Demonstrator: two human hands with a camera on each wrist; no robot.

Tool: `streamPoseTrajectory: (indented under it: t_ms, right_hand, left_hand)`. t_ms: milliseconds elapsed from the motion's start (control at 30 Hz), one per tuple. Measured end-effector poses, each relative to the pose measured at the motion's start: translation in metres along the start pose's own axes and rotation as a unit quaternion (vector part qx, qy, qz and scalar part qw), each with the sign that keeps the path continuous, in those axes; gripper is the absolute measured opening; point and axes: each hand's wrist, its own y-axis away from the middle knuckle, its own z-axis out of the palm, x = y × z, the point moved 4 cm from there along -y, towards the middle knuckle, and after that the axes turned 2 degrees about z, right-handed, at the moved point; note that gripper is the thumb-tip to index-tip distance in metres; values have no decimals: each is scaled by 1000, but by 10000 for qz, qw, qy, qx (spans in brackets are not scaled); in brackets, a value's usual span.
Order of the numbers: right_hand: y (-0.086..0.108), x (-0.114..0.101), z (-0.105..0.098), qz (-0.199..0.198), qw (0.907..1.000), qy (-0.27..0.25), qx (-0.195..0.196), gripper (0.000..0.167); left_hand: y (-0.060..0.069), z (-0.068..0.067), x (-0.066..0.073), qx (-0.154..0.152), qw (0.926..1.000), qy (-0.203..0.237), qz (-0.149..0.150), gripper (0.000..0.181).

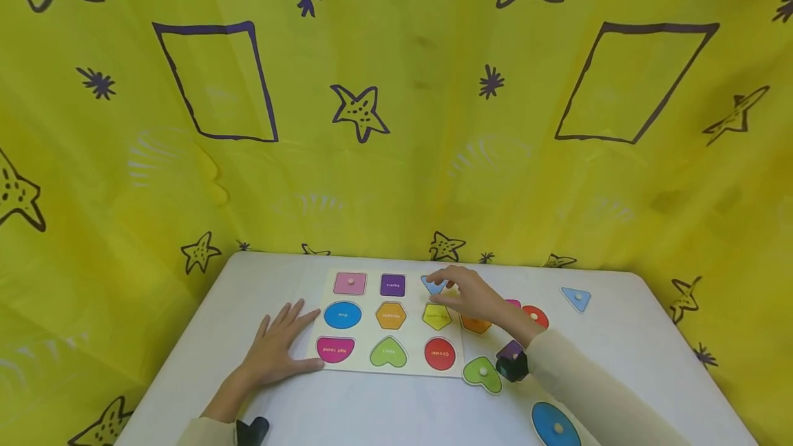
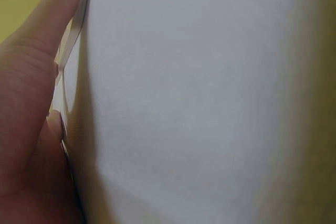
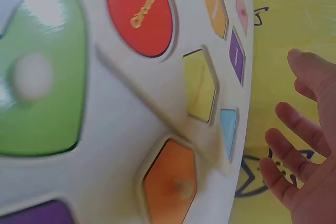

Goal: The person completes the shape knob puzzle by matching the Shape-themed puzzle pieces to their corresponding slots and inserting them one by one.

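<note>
A white shape board (image 1: 368, 327) lies on the table, with labelled recesses such as Oval, Heart and Circular. In its top left corner a pink rectangle piece (image 1: 347, 283) with a knob sits in place. My left hand (image 1: 272, 349) is spread on the table, fingertips and thumb touching the board's left edge. Over the top right corner hovers my right hand (image 1: 467, 292), fingers bent loosely, beside the blue triangle recess (image 3: 228, 129). The right wrist view shows this hand (image 3: 315, 150) with fingers apart and nothing between them. The left wrist view shows mostly white table surface beside the left hand (image 2: 26, 103).
Loose knobbed pieces lie right of the board: a green heart (image 1: 483, 375), an orange hexagon (image 3: 168, 182), a purple piece (image 1: 511, 349), a red piece (image 1: 536, 315), a blue oval (image 1: 555, 425) and a blue triangle (image 1: 577, 299). A yellow curtain (image 1: 396, 191) hangs behind the table.
</note>
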Motion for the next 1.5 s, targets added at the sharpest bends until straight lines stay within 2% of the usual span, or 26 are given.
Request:
streamPoseTrajectory:
  t_ms: [133, 300, 567, 800, 967, 1167, 1500]
  right_hand:
    - [22, 12, -8, -2, 9999, 104, 133, 35]
    - [52, 21, -15, 124, 9990, -11, 420, 34]
    - [101, 47, -22, 985, 9922, -208, 742, 35]
    - [133, 72, -21, 1362, 9870, -433, 729, 34]
    - [145, 80, -18, 1385, 9873, -382, 683, 31]
    - [150, 82, -15, 1321, 9899, -172, 483, 28]
    - [153, 88, -14, 1208, 9913, -444, 275, 24]
  left_hand:
    - [1, -1, 1, -1, 10000, 19, -8, 99]
    - [0, 0, 0, 26, 10000, 1, -4, 99]
    - [-1, 4, -3, 139, 9999, -32, 85, 100]
    - [-1, 2, 0, 185, 9997, -15, 167, 98]
    - [0, -1, 2, 143, 9998, -38, 95, 98]
    - [2, -2, 3, 82, 10000, 2, 49, 98]
    - [0, -1, 2, 89, 9999, -7, 49, 98]
